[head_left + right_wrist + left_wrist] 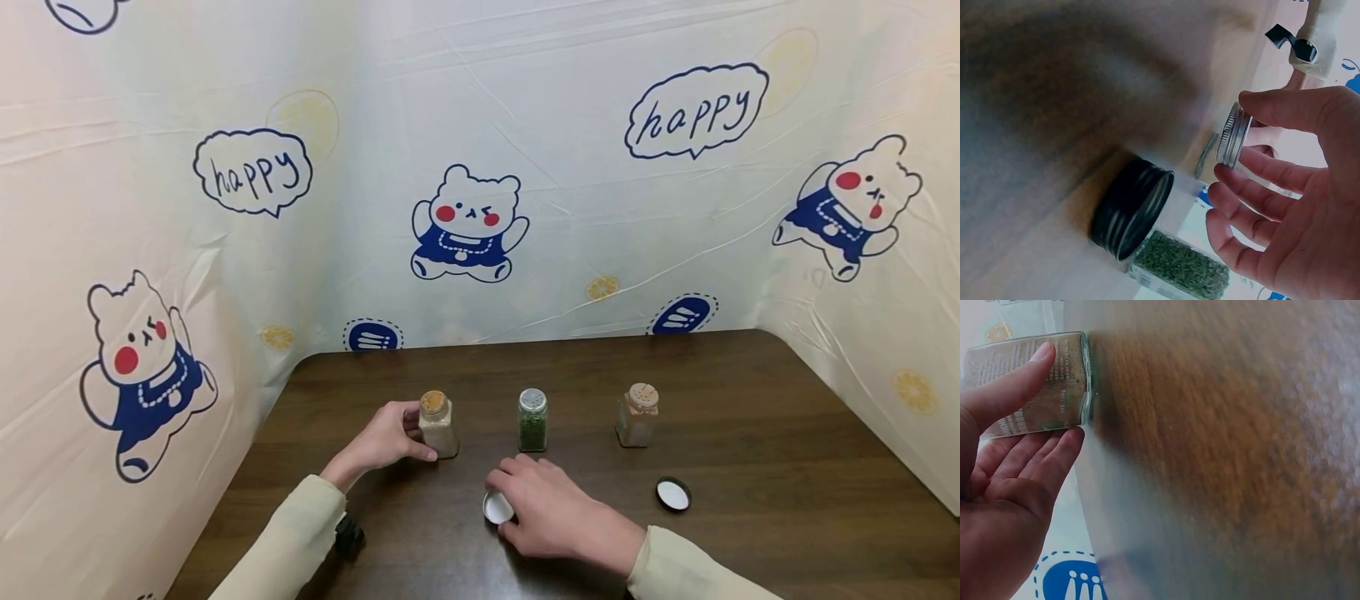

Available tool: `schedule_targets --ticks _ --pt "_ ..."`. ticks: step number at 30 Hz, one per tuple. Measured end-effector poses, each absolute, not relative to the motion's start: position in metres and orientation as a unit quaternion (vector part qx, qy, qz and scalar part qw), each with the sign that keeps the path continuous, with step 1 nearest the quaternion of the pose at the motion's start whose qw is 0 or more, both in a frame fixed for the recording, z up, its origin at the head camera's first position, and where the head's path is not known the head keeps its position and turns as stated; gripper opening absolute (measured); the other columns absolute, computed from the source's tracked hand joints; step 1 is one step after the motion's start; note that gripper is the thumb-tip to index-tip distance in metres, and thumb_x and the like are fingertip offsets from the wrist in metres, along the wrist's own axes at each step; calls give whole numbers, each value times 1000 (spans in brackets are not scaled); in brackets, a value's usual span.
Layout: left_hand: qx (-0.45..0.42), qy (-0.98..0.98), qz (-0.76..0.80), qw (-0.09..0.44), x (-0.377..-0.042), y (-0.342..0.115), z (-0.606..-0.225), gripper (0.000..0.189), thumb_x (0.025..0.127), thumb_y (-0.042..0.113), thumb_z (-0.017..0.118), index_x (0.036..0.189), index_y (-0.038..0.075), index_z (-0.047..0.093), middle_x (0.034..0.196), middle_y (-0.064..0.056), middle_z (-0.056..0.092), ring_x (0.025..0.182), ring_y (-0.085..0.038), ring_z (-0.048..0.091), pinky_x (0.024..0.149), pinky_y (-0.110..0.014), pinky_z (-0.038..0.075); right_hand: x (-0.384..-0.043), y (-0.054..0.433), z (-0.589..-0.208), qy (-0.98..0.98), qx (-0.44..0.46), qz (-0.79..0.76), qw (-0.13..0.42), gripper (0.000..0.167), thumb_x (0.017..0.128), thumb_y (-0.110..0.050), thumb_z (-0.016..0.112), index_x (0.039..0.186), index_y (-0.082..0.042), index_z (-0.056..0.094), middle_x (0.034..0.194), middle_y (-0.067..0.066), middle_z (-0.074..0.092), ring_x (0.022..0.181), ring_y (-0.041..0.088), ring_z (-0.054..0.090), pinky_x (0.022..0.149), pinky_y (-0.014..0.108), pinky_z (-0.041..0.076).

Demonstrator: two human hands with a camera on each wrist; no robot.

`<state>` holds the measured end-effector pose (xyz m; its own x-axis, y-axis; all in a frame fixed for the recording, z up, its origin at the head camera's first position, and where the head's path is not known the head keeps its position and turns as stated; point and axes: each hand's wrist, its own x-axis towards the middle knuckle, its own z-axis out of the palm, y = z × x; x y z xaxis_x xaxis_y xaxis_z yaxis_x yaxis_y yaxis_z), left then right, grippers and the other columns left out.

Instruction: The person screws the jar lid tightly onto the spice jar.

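Observation:
My left hand [390, 437] grips a square glass spice jar [441, 433] with an orange-dusted shaker top and pale brown powder inside. In the left wrist view the thumb lies along the printed side of this jar [1029, 387], fingers under the opposite side. Nearer to me, my right hand [551, 508] pinches a silver screw lid [498, 507] between thumb and fingers. The ridged edge of the lid [1232, 137] shows in the right wrist view. Just beyond the right hand stands a jar of green herbs [533, 425] with a perforated silver shaker top.
A third jar [638, 417], with a pale orange shaker top, stands at right on the brown wooden table [750, 400]. Toward the front right lies a black-rimmed lid [673, 495], its white inside up. A printed curtain [570, 217] hangs behind and at both sides.

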<state>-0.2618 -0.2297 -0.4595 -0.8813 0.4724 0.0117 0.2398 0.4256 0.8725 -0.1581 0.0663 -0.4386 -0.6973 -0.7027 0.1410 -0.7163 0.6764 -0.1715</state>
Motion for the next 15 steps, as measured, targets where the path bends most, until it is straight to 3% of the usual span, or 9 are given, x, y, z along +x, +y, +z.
schedule_targets --ticks 15 --pt "226 827 500 122 -263 -232 -462 58 77 -4 92 130 -7 67 123 -19 73 117 -34 69 99 -41 56 -168 69 -427 -918 375 123 31 39 87 -27 84 121 -14 71 112 -2 67 104 17 61 81 39 56"
